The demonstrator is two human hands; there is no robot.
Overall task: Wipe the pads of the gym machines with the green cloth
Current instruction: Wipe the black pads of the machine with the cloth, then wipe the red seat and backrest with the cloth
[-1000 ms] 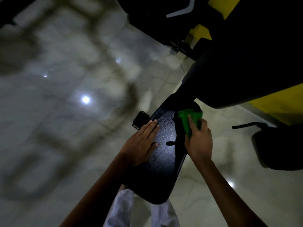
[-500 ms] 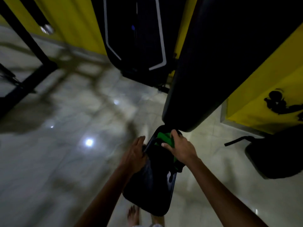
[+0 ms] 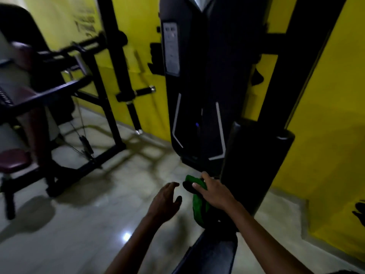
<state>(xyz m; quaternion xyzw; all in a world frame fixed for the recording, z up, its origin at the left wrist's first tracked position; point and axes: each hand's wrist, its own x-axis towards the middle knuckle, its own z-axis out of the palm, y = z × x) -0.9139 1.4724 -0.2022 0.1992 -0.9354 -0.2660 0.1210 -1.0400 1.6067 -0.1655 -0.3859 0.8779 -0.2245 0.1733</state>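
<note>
My right hand (image 3: 214, 192) grips the crumpled green cloth (image 3: 198, 207) beside the upright black vinyl back pad (image 3: 254, 165).
Left hand (image 3: 165, 201) hovers relaxed, empty; I'd press flat, wiping in long overlapping strokes.

1 head-worn camera looks forward and down, seemingly close above the dim, blurred floor (image 3: 98, 224).

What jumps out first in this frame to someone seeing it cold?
The green cloth, low centre, gripped by the right hand against the foot of the upright black pad. The left hand hovers beside it, fingers spread, holding nothing. Behind, the yellow wall sets off the black weight-stack tower at centre and a machine with maroon pads at left.
</note>
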